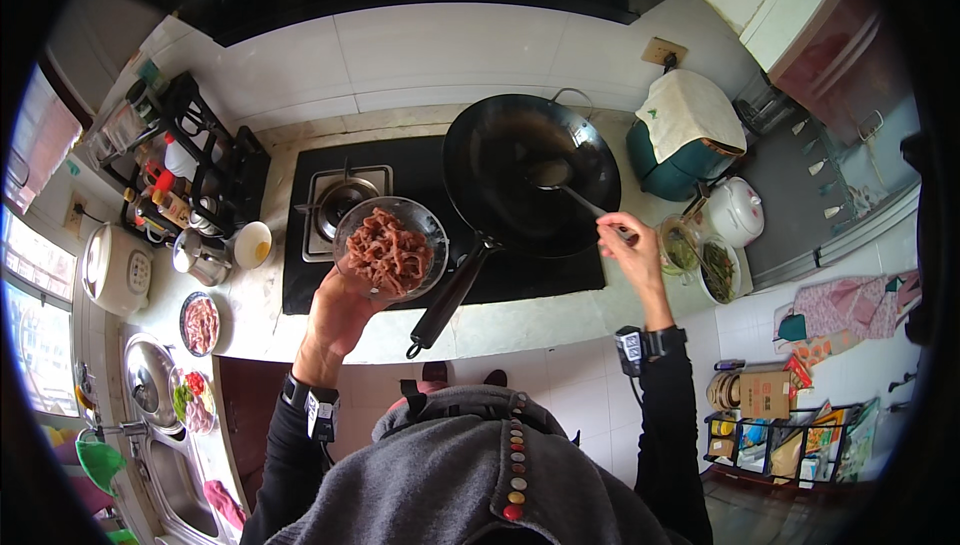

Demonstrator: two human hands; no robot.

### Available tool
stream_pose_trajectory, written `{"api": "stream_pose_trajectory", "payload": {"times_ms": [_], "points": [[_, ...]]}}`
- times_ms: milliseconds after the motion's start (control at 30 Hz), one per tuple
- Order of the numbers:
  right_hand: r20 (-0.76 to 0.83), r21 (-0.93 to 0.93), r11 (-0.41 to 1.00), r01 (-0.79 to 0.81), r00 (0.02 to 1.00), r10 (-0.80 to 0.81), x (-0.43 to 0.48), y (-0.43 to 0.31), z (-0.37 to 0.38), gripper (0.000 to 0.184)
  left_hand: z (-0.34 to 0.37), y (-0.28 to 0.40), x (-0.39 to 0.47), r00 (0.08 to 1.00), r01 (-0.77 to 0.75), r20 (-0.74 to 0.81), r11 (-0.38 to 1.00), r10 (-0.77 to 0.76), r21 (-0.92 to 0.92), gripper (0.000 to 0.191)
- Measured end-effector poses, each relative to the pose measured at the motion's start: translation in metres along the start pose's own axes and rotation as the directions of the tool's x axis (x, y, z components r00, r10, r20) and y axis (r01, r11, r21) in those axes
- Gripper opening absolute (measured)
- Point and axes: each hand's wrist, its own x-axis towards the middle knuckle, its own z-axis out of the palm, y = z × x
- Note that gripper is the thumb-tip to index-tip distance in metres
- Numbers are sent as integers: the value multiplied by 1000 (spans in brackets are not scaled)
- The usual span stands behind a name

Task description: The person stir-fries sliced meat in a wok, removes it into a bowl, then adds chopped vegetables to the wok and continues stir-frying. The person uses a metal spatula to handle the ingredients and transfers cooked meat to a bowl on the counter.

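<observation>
My left hand (pixel 341 312) holds a clear glass bowl (pixel 437 233) from below, over the front left of the black gas hob (pixel 525 278). Strips of reddish-brown meat (pixel 388 252) fill the bowl. In my right hand (pixel 628 241) is the handle of a metal ladle (pixel 553 173), its head resting inside the dark wok (pixel 487 151). The wok sits on the right side of the hob, and its long handle (pixel 454 305) points toward me. A dark, shiny film coats the wok's inside. The left burner (pixel 337 203) is partly behind the bowl.
Left on the counter are a small bowl (pixel 253 245), a metal pot (pixel 201 256), a plate of raw meat (pixel 200 323), a rice cooker (pixel 116 269) and a rack of bottles (pixel 180 162). Right are a cloth-covered green appliance (pixel 660 170), a white lidded pot (pixel 735 211) and a bowl of greens (pixel 720 271).
</observation>
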Motion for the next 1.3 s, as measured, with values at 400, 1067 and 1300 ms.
{"api": "stream_pose_trajectory", "payload": {"times_ms": [400, 1067, 1300], "points": [[67, 150, 977, -150, 988, 142, -35, -22, 8, 16, 0, 2, 4, 999, 17, 38, 1000, -17, -3, 61], [-79, 134, 991, 7, 997, 4, -10, 8, 67, 18, 3, 15, 13, 996, 72, 41, 996, -74, 56, 65], [175, 337, 880, -336, 940, 292, -52, -22, 15, 33, -1, 15, 19, 993, 94, 78, 996, -94, 11, 65]]}}
